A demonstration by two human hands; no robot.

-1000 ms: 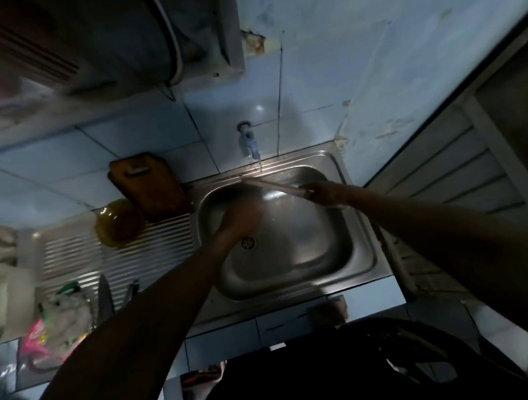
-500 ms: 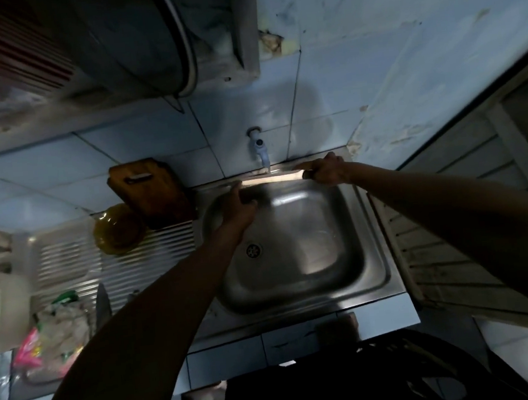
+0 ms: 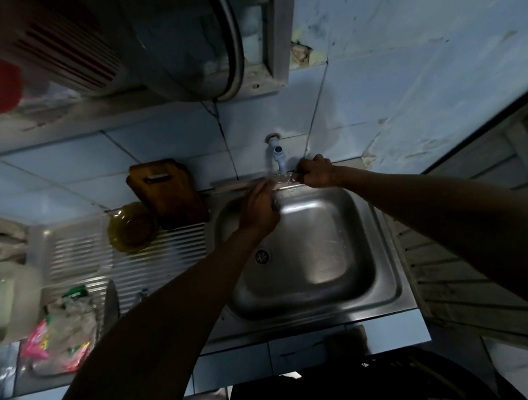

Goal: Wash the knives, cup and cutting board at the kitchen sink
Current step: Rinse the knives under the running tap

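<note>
Sink (image 3: 390, 287) shiny steel; cutting board (image 3: 171, 192) matt wood; bowl (image 3: 131, 228) amber glass.

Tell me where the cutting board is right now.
In the head view the cutting board stands left of the sink, leaning against the tiled wall behind the yellow bowl.
</note>
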